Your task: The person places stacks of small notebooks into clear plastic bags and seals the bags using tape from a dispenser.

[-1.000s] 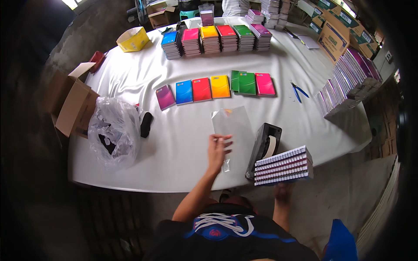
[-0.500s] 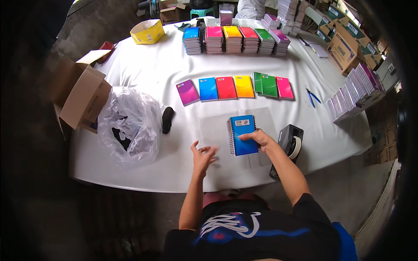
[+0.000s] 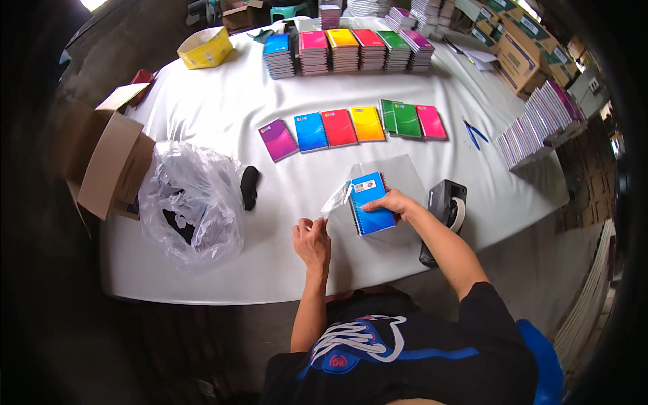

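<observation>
A blue spiral notebook (image 3: pixel 372 221), with a small white label on its cover, lies on a clear plastic sheet (image 3: pixel 405 170) near the front of the table. My right hand (image 3: pixel 397 202) grips the notebook at its right edge, thumb across the cover. To the left of the spiral, my left hand (image 3: pixel 312 241) is closed in a pinch on a raised, shiny part of the clear plastic (image 3: pixel 337 199). A black tape dispenser (image 3: pixel 441 206) stands just right of my right forearm.
Beyond the sheet lies a row of coloured notebooks (image 3: pixel 339 128), with notebook stacks (image 3: pixel 344 50) farther back. A clear plastic bag (image 3: pixel 192 209), a cardboard box (image 3: pixel 115 165) and a black object (image 3: pixel 250 187) are at left. Blue-handled pliers (image 3: pixel 475 134) and piled notebooks (image 3: pixel 536 131) are at right.
My left hand, open before, has closed on the plastic and lifted its left edge beside the notebook. The notebook is tilted slightly more, still in my right hand. The whole view has shifted.
</observation>
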Demonstrator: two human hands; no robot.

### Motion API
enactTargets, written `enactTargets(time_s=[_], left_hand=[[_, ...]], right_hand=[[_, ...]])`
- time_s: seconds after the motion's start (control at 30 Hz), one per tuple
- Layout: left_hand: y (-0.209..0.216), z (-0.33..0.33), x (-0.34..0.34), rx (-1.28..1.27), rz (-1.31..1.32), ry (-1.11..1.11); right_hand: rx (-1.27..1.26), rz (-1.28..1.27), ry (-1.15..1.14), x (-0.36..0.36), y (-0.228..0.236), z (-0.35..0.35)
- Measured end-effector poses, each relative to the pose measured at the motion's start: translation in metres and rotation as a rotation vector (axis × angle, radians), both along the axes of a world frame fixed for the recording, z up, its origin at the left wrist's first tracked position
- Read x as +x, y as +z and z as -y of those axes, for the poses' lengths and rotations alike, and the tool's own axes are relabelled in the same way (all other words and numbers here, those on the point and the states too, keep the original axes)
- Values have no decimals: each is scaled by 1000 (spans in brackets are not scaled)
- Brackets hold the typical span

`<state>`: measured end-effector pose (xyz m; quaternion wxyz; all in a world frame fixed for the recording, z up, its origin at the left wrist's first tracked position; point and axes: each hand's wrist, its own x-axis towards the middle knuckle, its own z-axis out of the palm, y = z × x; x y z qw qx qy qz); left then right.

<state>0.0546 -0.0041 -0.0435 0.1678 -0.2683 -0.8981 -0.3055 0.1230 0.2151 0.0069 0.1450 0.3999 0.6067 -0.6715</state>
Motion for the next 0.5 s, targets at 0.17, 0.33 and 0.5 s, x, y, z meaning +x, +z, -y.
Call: enactTargets(time_s=[0.17,0.33,0.5], left_hand=[[-4,-1,4,16,266,-86],[37,-10,7,287,902,-141],[43,-15,-9,170,1167,-474]], right_hand=[[18,-7,-3,1,-1,0],[4,-60,-16,5,-1,-2],[11,-55,-26,2,-4,-2]])
